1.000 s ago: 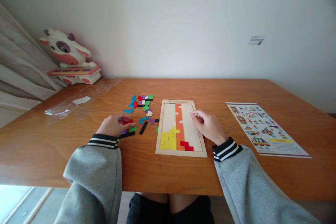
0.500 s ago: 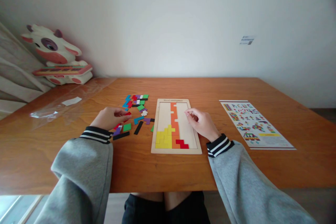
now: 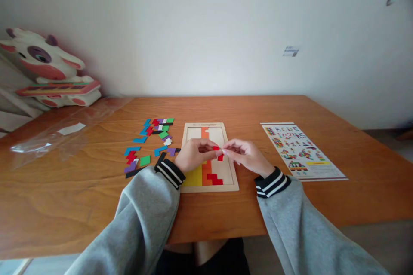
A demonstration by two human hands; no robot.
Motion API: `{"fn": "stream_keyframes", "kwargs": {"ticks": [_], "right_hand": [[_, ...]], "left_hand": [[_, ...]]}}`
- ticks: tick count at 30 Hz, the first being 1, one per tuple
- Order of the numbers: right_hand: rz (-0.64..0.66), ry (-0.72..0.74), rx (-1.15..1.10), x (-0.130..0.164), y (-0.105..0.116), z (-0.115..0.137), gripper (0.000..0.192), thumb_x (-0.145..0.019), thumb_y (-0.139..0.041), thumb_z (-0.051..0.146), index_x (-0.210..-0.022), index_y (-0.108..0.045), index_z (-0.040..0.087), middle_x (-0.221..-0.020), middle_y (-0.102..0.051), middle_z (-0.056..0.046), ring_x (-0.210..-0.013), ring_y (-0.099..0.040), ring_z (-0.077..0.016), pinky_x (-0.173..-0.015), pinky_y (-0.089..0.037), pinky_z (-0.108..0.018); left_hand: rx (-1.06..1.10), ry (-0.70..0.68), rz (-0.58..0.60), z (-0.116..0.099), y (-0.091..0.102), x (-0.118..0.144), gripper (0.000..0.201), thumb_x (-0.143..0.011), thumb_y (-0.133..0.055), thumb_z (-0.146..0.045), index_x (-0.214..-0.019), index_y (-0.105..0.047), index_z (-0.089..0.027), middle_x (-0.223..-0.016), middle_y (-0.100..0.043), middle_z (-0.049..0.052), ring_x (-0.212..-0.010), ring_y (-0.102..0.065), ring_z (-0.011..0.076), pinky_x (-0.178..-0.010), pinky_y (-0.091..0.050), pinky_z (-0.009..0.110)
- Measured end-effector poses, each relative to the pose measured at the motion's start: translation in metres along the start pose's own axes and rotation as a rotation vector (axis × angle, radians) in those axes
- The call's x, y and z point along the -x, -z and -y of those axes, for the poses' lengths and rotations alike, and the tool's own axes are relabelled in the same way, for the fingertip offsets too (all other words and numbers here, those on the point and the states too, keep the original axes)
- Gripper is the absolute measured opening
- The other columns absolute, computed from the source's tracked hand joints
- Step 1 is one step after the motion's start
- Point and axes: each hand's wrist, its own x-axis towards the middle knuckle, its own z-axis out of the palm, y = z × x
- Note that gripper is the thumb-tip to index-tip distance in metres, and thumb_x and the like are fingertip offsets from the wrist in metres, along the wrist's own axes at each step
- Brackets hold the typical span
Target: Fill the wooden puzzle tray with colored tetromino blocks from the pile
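Note:
Over the wooden puzzle board point(image 3: 232, 187), my left hand point(image 3: 193, 154) and my right hand point(image 3: 247, 154) meet, each pinching the same red puzzle piece point(image 3: 220, 157). In the board below, another red piece point(image 3: 214, 179) lies at the bottom, right of a column of orange pieces point(image 3: 206, 175). Yellow pieces point(image 3: 192, 178) fill the lower left, partly covered by my left hand and sleeve. Bare tray shows in the upper left and along the right side.
Left of the board lie several loose coloured pieces, among them a green piece point(image 3: 145, 160) and a black strip point(image 3: 134, 172). A printed pattern sheet point(image 3: 318, 171) is on the right. Clear plastic wrap point(image 3: 38, 149) and a cow-shaped toy keyboard point(image 3: 61, 90) are at the far left.
My left hand has brought the red piece rightwards from the loose pieces to above the board. My right hand now grips it too. The view has turned slightly to the right.

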Motion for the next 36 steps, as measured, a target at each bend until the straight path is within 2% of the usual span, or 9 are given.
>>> {"fn": "stream_keyframes", "kwargs": {"ticks": [5, 9, 13, 18, 22, 25, 27, 32, 36], "right_hand": [[0.037, -0.035, -0.077, 0.01, 0.006, 0.0, 0.034, -0.083, -0.066, 0.048, -0.099, -0.062, 0.018, -0.073, -0.062, 0.001, -0.056, -0.052, -0.0087, -0.047, -0.041, -0.02], [0.06, -0.063, -0.075, 0.009, 0.006, -0.002, 0.034, -0.079, -0.072, 0.045, -0.096, -0.063, 0.018, -0.073, -0.061, 0.001, -0.055, -0.05, -0.0073, -0.049, -0.041, -0.02], [0.111, -0.101, -0.106, 0.008, 0.006, 0.0, 0.035, -0.079, -0.073, 0.047, -0.092, -0.063, 0.016, -0.074, -0.063, 0.0, -0.054, -0.05, -0.0063, -0.048, -0.041, -0.02], [0.195, -0.152, -0.299, 0.009, 0.007, 0.002, 0.041, -0.085, -0.062, 0.057, -0.087, -0.061, 0.016, -0.08, -0.067, -0.004, -0.06, -0.058, -0.0096, -0.046, -0.043, -0.019], [0.254, -0.198, -0.385, 0.011, 0.009, -0.001, 0.036, -0.078, -0.074, 0.047, -0.093, -0.062, 0.016, -0.075, -0.066, 0.0, -0.056, -0.056, -0.0075, -0.048, -0.043, -0.018], [0.277, -0.24, -0.391, 0.011, 0.01, -0.002, 0.04, -0.074, -0.079, 0.042, -0.101, -0.062, 0.017, -0.078, -0.068, 0.0, -0.059, -0.058, -0.0077, -0.05, -0.045, -0.018], [0.298, -0.261, -0.324, 0.011, 0.011, -0.002, 0.043, -0.072, -0.08, 0.042, -0.102, -0.064, 0.015, -0.082, -0.069, -0.002, -0.062, -0.06, -0.0087, -0.051, -0.045, -0.019], [0.326, -0.263, -0.089, 0.01, 0.01, -0.005, 0.045, -0.071, -0.078, 0.049, -0.099, -0.07, 0.014, -0.078, -0.071, -0.003, -0.055, -0.056, -0.0081, -0.047, -0.042, -0.02], [0.306, -0.156, 0.02, 0.011, 0.01, -0.009, 0.041, -0.074, -0.074, 0.051, -0.09, -0.072, 0.013, -0.083, -0.074, -0.006, -0.065, -0.061, -0.0117, -0.06, -0.047, -0.024]], "left_hand": [[0.05, -0.032, 0.05, 0.009, -0.01, 0.003, 0.043, -0.076, -0.072, -0.052, -0.092, -0.074, -0.012, -0.082, -0.074, 0.005, -0.071, -0.064, 0.0128, -0.071, -0.054, 0.025], [-0.006, -0.05, -0.027, 0.008, -0.012, 0.004, 0.04, -0.08, -0.068, -0.051, -0.088, -0.076, -0.013, -0.077, -0.072, 0.004, -0.066, -0.061, 0.0113, -0.066, -0.052, 0.023], [0.08, -0.016, -0.022, 0.009, -0.014, 0.004, 0.039, -0.075, -0.075, -0.048, -0.09, -0.074, -0.012, -0.075, -0.072, 0.004, -0.064, -0.061, 0.0105, -0.063, -0.052, 0.023], [0.23, -0.073, 0.024, 0.007, -0.012, 0.007, 0.036, -0.071, -0.08, -0.043, -0.087, -0.072, -0.012, -0.081, -0.074, 0.006, -0.073, -0.067, 0.0147, -0.077, -0.056, 0.03], [0.061, -0.195, 0.075, 0.004, -0.004, 0.009, 0.028, -0.071, -0.08, -0.04, -0.083, -0.075, -0.015, -0.085, -0.072, 0.007, -0.078, -0.067, 0.0152, -0.077, -0.055, 0.029], [-0.054, -0.196, 0.134, 0.007, 0.0, 0.011, 0.026, -0.074, -0.076, -0.039, -0.084, -0.076, -0.015, -0.086, -0.07, 0.007, -0.076, -0.064, 0.0141, -0.072, -0.053, 0.027], [-0.124, -0.181, 0.146, 0.009, 0.0, 0.011, 0.024, -0.078, -0.072, -0.035, -0.09, -0.074, -0.014, -0.087, -0.07, 0.008, -0.074, -0.062, 0.0135, -0.07, -0.051, 0.026], [-0.304, -0.256, 0.06, 0.01, -0.003, 0.013, 0.02, -0.082, -0.063, -0.024, -0.097, -0.072, -0.014, -0.089, -0.069, 0.007, -0.072, -0.058, 0.0123, -0.067, -0.046, 0.025], [-0.407, -0.251, 0.061, 0.006, -0.006, 0.015, 0.02, -0.083, -0.061, -0.024, -0.095, -0.072, -0.014, -0.083, -0.068, 0.006, -0.066, -0.054, 0.0112, -0.062, -0.044, 0.023]]}}
